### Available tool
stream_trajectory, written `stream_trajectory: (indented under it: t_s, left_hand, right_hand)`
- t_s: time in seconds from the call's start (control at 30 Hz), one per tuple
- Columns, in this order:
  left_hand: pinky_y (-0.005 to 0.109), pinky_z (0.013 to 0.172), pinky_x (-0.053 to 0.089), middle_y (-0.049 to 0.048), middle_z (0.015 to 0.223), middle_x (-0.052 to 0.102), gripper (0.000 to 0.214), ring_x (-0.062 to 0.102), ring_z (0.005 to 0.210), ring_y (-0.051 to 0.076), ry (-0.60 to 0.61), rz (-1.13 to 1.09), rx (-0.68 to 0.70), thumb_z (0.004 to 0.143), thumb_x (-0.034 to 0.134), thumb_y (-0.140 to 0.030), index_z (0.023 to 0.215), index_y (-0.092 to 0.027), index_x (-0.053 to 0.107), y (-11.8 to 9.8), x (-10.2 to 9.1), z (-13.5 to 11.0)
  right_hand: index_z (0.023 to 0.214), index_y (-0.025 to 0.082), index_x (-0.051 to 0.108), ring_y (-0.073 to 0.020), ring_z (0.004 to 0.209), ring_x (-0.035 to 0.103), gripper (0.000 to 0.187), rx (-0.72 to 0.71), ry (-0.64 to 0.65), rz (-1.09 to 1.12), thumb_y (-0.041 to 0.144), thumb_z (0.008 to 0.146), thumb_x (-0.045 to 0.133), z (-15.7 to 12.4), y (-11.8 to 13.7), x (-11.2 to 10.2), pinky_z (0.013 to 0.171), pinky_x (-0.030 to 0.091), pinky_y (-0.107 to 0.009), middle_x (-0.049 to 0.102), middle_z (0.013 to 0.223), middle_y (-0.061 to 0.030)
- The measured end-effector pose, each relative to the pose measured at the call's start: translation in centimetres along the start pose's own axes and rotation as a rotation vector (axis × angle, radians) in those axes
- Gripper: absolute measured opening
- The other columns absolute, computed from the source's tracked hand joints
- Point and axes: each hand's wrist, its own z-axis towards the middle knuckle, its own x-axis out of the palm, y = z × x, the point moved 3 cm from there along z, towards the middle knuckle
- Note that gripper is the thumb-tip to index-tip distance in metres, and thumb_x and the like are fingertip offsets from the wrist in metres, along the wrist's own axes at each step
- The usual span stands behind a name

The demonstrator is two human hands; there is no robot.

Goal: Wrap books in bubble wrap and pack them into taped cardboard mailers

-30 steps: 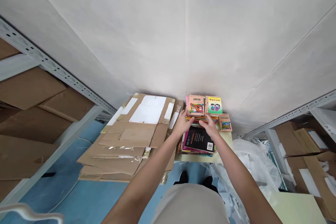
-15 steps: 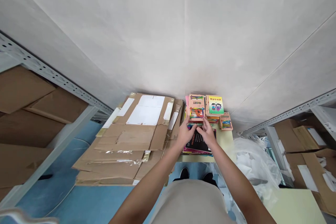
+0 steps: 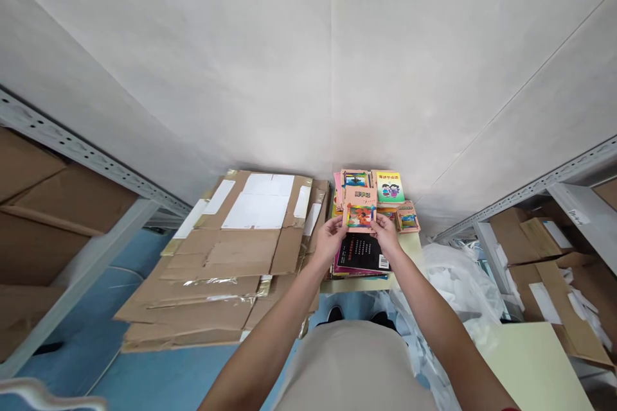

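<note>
Holds a small pink rectangular book (image 3: 360, 199) with a colourful cover picture by its lower corners, between bare left hand (image 3: 331, 238) and bare right hand (image 3: 385, 235), beside stacked flattened brown cardboard boxes (image 3: 245, 254).

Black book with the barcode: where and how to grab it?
Likely the near edge of the black book, from the near side, pinched top and bottom. It lies flat atop a pile, that edge facing the camera; the left hand and right hand, holding a pink book, crowd its far edge in this view.

Books (image 3: 364, 250) on table (image 3: 411, 247), cardboard (image 3: 245, 253) left, plastic bag (image 3: 456, 286) right, wall (image 3: 332, 64) behind
</note>
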Motion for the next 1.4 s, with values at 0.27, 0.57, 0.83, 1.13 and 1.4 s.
stream_trajectory:
  t_s: [0.27,0.57,0.83,1.13,1.4]
  left_hand:
    - [0.032,0.073,0.053,0.0085,0.094,0.073,0.061,0.067,0.083,0.020,0.092,0.135,-0.099,0.064,0.076,-0.059,0.105,-0.016,0.066,1.8,0.6,-4.0]
    - [0.033,0.076,0.052,0.0057,0.084,0.072,0.050,0.065,0.076,0.019,0.371,0.303,-0.184,0.065,0.073,-0.061,0.087,-0.017,0.068,5.0,6.5,-7.6]
    - [0.028,0.067,0.049,0.0029,0.074,0.068,0.042,0.061,0.068,0.016,0.750,0.395,-0.254,0.070,0.070,-0.057,0.082,-0.017,0.068,9.5,15.9,-14.1]
    - [0.030,0.070,0.049,0.0029,0.072,0.068,0.035,0.060,0.070,0.017,1.058,0.460,-0.335,0.072,0.066,-0.052,0.080,-0.018,0.067,16.1,27.1,-26.4]
    - [0.029,0.071,0.048,-0.0001,0.065,0.062,0.037,0.058,0.066,0.015,1.197,0.582,-0.459,0.072,0.067,-0.052,0.085,-0.018,0.066,21.4,33.7,-36.2]
  right_hand:
    - [0.090,0.023,0.064,-0.0220,0.088,0.068,0.028,-0.190,-0.064,-0.008,0.042,0.072,0.071,-5.1,0.2,-3.7,0.083,0.054,-0.037,0.073,0.092,-0.0040]
    - [0.088,0.023,0.065,-0.0212,0.080,0.068,0.028,-0.139,-0.294,0.085,0.043,0.070,0.072,-13.0,-1.0,-11.5,0.073,0.054,-0.034,0.074,0.088,-0.0038]
    - [0.102,0.024,0.065,-0.0207,0.080,0.069,0.047,-0.152,-0.578,0.195,0.049,0.065,0.078,-22.2,-0.2,-22.9,0.071,0.056,-0.033,0.074,0.089,-0.0028]
    - [0.126,0.026,0.052,-0.0177,0.071,0.068,0.072,-0.152,-0.961,0.295,0.051,0.064,0.080,-36.0,-1.0,-37.4,0.062,0.057,-0.032,0.071,0.089,-0.0015]
    - [0.107,0.024,0.061,-0.0171,0.070,0.066,0.050,-0.137,-1.166,0.318,0.051,0.067,0.076,-45.3,-4.0,-45.0,0.057,0.056,-0.031,0.067,0.083,-0.0001]
